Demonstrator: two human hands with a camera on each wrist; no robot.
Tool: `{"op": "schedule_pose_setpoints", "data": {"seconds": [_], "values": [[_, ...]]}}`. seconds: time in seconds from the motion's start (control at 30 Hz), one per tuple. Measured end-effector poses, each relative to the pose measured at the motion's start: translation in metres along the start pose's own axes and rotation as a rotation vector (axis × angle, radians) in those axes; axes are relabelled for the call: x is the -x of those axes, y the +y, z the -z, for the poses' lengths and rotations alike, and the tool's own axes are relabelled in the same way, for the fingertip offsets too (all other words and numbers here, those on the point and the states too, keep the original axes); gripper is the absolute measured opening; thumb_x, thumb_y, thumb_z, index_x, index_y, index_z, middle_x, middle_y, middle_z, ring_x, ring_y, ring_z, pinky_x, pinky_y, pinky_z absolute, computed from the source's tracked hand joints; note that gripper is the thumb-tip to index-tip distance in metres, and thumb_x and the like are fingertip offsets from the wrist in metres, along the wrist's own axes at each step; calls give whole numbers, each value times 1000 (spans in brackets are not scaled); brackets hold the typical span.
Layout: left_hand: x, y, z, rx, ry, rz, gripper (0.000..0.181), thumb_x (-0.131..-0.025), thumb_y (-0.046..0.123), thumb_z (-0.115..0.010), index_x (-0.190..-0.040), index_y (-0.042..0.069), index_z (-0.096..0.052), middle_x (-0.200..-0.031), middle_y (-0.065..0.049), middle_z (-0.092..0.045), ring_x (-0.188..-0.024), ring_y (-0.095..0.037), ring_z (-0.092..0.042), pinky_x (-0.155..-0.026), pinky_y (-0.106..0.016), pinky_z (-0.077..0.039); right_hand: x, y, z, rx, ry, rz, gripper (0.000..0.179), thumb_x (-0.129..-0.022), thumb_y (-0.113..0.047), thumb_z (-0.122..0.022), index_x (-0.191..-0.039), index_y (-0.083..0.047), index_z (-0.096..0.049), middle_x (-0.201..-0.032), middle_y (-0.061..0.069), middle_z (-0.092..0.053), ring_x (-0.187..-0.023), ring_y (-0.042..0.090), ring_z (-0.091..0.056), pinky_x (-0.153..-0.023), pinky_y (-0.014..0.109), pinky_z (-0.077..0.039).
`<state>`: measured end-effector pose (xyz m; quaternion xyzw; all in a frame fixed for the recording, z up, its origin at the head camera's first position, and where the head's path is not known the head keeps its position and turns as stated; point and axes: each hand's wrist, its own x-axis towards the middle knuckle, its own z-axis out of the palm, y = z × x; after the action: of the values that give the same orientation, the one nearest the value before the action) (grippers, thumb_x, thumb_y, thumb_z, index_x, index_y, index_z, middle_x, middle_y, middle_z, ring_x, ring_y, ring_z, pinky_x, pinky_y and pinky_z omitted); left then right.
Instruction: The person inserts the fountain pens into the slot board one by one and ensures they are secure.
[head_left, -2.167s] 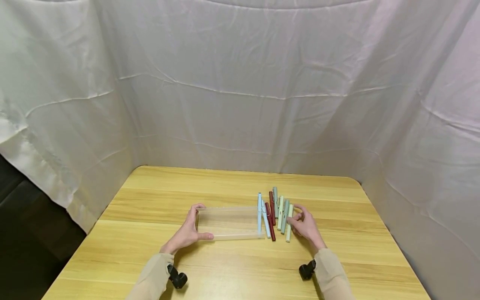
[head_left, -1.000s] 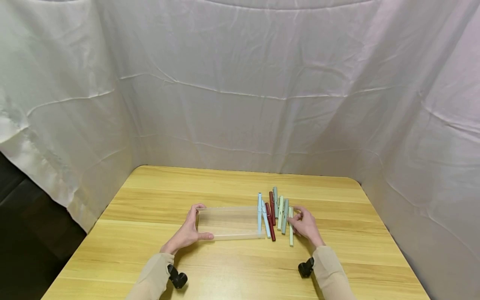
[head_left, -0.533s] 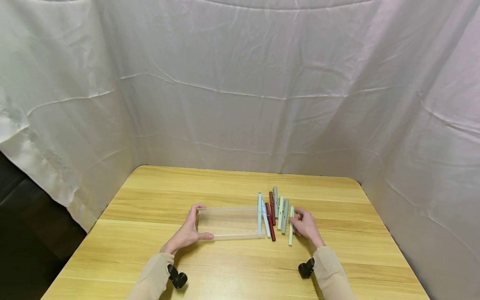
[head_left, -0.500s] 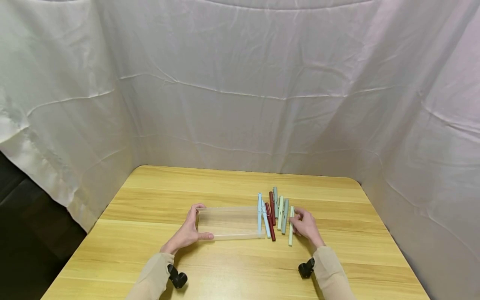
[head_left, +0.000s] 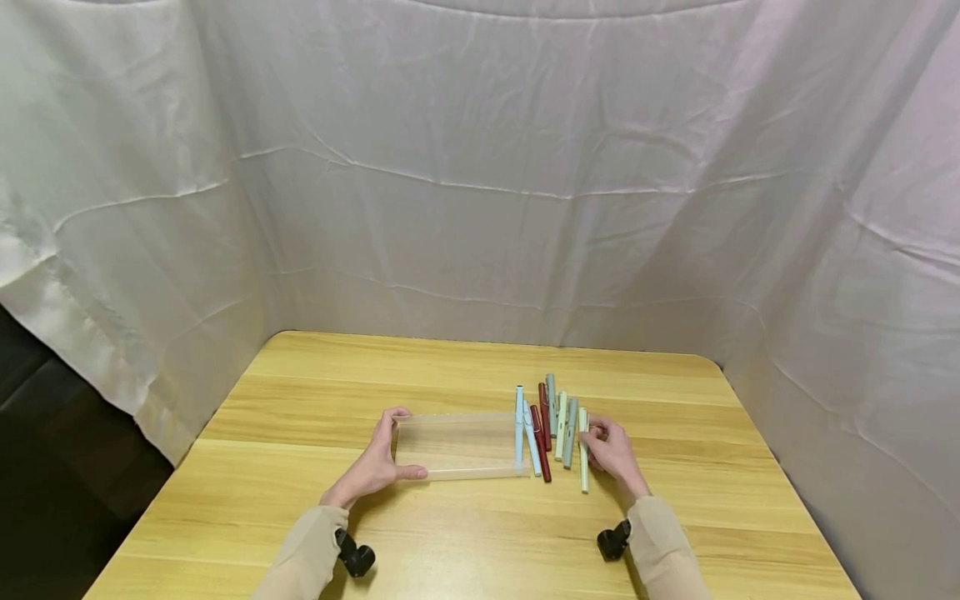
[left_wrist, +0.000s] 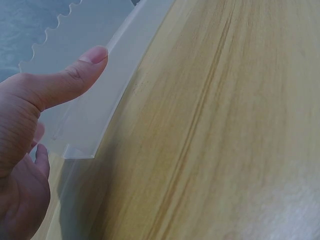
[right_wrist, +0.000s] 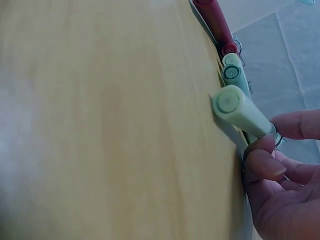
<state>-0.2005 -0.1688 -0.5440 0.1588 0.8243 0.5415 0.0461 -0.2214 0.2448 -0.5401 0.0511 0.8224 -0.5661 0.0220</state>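
On the wood-grain counter (head_left: 450,542), with a grey curtain (head_left: 480,208) hanging behind, a loose bunch of pens stands between the right hand (head_left: 611,450) and the clear tray (head_left: 472,474): two light blue pens (head_left: 532,442), two dark red pens (head_left: 542,446), two grey-green pens (head_left: 571,433) and another pale green pen (head_left: 561,425). The nearest neighbour of the held pale green pen (head_left: 584,462) is a grey-green one, just to its left.

The held pen is at the right edge of the bunch, its long axis running near to far, almost square to the tray's length. Its clip end points away from the person, and the right hand pinches it there between thumb and fingers.

The left hand (head_left: 378,462) grips the tray's left end, thumb over the near wall. Wood grain shows through the tray's floor. The leftmost light blue pen overlaps its right end; whether inside or beneath, I cannot tell.
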Motion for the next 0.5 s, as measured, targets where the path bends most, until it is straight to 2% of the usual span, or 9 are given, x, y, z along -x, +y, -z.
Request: {"op": "schedule_pose_setpoints", "data": {"seconds": [0.13,0.23,0.37,0.5], "values": [[0,0,0,-1,2,-2,96,-70,13,-91,-142,4,-29,-154,-26,-23,-151,-53,-12,-124,-69,-9,2,-2,0,-35,4,1,32,-95,-1,-58,-125,12,-59,-68,-2,-51,-42,3,-38,-40,17,-33],[0,0,0,-7,1,-5,97,-69,14,-91,-142,4,-28,-154,-27,-23,-151,-54,-13,-124,-69,-10,3,-4,0,-27,8,-10,33,-96,-4,-59,-125,11,-60,-73,-1,-53,-43,3,-37,-41,17,-34],[0,-1,0,-12,4,-7,98,-69,16,-91,-143,3,-27,-154,-27,-23,-150,-54,-13,-123,-69,-10,6,-6,0,16,32,-12,36,-97,-10,-61,-127,11,-60,-90,8,-60,-58,6,-47,-47,18,-42],[0,-1,0,-16,5,-7,98,-69,16,-91,-142,4,-28,-154,-28,-23,-150,-55,-14,-123,-70,-10,8,-8,0,4,40,-18,41,-99,-15,-61,-132,11,-57,-111,21,-61,-70,10,-55,-54,21,-50]]}}
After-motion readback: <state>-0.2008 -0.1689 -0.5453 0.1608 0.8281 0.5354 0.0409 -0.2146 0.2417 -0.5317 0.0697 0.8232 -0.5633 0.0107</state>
